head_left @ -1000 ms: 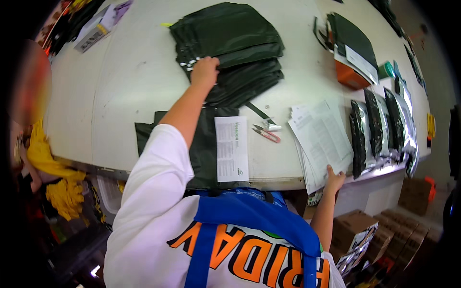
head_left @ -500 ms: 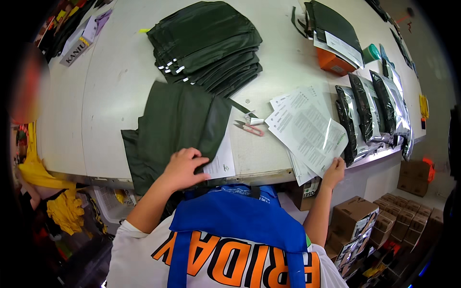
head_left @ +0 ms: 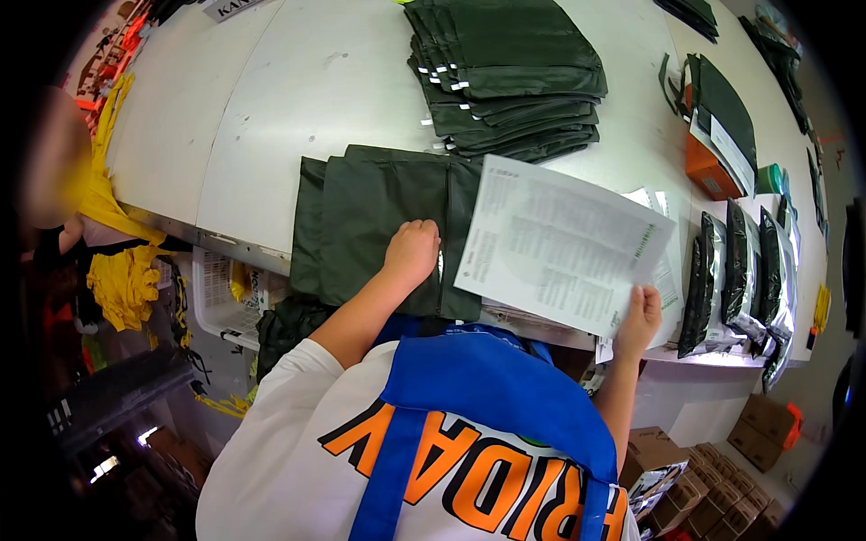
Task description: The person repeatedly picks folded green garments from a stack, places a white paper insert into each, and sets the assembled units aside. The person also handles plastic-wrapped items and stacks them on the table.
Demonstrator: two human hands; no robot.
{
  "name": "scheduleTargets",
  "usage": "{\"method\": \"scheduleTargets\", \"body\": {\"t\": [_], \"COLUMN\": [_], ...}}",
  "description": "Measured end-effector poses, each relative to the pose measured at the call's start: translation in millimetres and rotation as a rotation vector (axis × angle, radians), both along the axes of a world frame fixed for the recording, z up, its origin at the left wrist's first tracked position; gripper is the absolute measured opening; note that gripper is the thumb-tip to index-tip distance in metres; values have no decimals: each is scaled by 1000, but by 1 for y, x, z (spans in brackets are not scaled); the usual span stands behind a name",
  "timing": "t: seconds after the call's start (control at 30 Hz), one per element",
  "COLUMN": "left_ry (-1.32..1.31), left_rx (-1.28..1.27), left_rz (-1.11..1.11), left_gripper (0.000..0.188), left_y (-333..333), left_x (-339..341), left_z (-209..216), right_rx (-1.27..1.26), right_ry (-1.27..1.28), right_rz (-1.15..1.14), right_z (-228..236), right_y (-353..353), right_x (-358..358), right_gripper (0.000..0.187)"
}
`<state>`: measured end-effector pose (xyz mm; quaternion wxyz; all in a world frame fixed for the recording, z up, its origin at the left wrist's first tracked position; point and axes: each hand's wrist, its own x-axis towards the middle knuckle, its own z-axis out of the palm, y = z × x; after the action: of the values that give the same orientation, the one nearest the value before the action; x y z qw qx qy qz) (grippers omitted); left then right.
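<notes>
A folded dark green fabric piece lies at the near edge of the table. My left hand is closed on it, pinching the fabric along a lengthwise edge where a thin light sliver shows. Between thumb and fingers, my right hand grips a printed white sheet by its lower right corner. The sheet is held slightly tilted, its left edge against the fabric's right side. Beneath it, other printed papers are partly covered. Behind the fabric piece stands a stack of similar dark green pieces with small white labels.
At the right, several filled black-and-clear plastic packages line the table edge. An orange box beyond them bears dark fabric and papers. A white plastic basket and yellow cloth are at lower left; cardboard boxes stand below right.
The view has turned left. My right hand has raised a sheet and brought it leftward to the fabric. My left hand, earlier with spread fingers, is now closed on the fabric.
</notes>
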<state>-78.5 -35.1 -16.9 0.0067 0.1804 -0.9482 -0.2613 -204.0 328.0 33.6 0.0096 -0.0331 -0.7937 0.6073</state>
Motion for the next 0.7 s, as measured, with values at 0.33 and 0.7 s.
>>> {"method": "scheduleTargets", "body": {"t": [0.33, 0.7], "left_ry": [319, 266], "left_rx": [229, 238], "left_rz": [-13, 97], "left_gripper": [9, 11], "left_y": [-5, -18], "left_x": [3, -2], "left_z": [52, 54], "right_rx": [257, 78], "right_ry": [12, -105], "right_rz": [335, 157], "right_z": [16, 12], "right_y": [-88, -95], "right_x": [2, -11], "right_gripper": [8, 12]}}
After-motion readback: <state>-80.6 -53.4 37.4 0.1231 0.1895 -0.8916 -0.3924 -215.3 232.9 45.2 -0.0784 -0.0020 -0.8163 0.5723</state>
